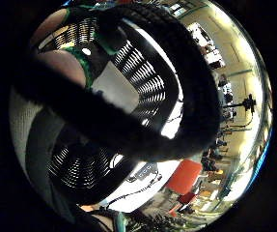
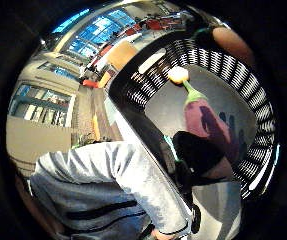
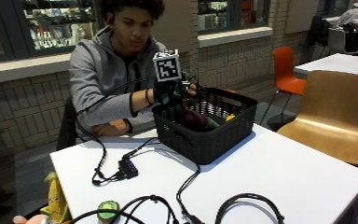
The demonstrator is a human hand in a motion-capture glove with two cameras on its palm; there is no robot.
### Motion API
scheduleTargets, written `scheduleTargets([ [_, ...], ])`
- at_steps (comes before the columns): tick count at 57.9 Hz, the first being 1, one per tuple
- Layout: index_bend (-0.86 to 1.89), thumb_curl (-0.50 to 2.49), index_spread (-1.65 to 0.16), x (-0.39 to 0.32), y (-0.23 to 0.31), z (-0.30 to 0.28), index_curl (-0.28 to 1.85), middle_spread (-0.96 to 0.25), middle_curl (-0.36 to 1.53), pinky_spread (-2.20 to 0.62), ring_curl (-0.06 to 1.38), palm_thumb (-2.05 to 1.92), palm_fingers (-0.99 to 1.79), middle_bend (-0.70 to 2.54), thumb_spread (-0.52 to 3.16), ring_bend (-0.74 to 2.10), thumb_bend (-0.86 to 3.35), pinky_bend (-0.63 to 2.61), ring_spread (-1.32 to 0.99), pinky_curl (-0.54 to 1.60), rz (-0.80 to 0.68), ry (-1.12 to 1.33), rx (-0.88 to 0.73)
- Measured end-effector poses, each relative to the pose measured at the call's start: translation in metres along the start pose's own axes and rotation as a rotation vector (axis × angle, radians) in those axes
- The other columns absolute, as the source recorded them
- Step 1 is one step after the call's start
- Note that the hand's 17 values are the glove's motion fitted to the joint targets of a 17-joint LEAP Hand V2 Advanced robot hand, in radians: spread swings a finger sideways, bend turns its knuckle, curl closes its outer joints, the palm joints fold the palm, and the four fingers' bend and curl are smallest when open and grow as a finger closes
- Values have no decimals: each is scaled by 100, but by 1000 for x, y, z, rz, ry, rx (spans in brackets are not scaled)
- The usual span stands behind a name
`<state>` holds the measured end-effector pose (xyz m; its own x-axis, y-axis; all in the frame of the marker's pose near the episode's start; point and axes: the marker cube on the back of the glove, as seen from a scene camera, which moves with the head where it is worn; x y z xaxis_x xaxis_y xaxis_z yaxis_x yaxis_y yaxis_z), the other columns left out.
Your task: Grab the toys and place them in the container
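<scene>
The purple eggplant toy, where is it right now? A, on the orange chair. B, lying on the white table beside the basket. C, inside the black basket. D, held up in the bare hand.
C: the purple eggplant toy lies inside the black basket, under the gloved right hand that hovers at the rim; the thumb side palm view shows it on the basket floor.

Canteen-like hall: white tables (image 3: 303, 177), wooden chair (image 3: 334, 116), orange chair (image 3: 285, 70), brick wall (image 3: 24, 107).
</scene>
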<state>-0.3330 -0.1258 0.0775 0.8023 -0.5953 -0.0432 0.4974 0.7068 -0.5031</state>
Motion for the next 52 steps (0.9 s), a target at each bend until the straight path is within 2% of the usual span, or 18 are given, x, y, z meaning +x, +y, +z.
scheduleTargets([
  [12, 38, 56, -37, 26, 24, -21, 49, -2, 57, 4, 33, 15, 7, 19, 139, 41, -1, 95, -11, 37, 46, 15, 58],
  [21, 44, 49, -35, 81, 60, -38, 52, -1, 54, 5, 33, 14, 13, 19, 140, 40, -1, 88, -12, 34, 147, 104, 85],
  [29, 46, 44, -34, 155, 95, -49, 52, -2, 53, 4, 33, 15, 20, 19, 141, 43, -1, 82, -15, 32, 347, 187, 129],
  [37, 47, 41, -33, 243, 140, -34, 53, -3, 52, 4, 33, 17, 22, 19, 141, 44, -1, 79, -17, 31, 603, 118, 27],
  [44, 45, 39, -32, 306, 173, -14, 53, -3, 51, 3, 33, 18, 24, 18, 140, 46, -1, 79, -19, 31, 707, 64, -85],
  [48, 42, 38, -32, 330, 188, 7, 53, -3, 50, 2, 33, 18, 24, 19, 140, 47, -1, 79, -19, 31, 802, 92, -59],
  [52, 41, 37, -31, 337, 205, 31, 52, -3, 49, 2, 33, 18, 23, 18, 138, 47, -1, 80, -20, 32, 897, 58, -115],
])
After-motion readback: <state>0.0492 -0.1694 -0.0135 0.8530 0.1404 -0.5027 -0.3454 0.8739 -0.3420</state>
